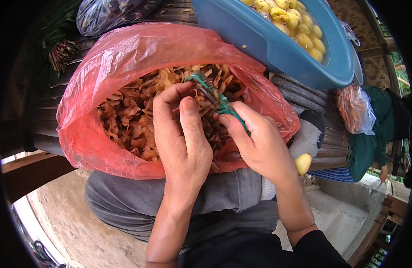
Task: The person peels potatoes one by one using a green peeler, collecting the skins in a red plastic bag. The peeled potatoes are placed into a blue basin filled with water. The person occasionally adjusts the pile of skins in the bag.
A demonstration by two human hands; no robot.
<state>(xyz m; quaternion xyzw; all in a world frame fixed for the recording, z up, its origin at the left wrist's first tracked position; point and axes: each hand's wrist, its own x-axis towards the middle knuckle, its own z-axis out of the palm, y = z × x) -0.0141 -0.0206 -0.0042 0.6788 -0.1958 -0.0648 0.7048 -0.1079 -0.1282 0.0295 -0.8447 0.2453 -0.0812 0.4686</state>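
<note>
A green-handled vegetable peeler is gripped by its handle in my right hand. Thumb and forefinger of my left hand are at the far end of the peeler's head; whether they pinch it or something on it cannot be told. Bits of peel cling around the blade. Both hands are above a red plastic bag, wide open and filled with potato peelings. Beyond my right wrist lies a peeled potato. Peeled potatoes sit in water in a blue plastic basin at the upper right.
The bag rests on a bamboo-slat platform by my crossed legs. At the upper left are a filled clear bag and bundled leafy stems. A plastic bag of orange items stands at the right, near another person in green.
</note>
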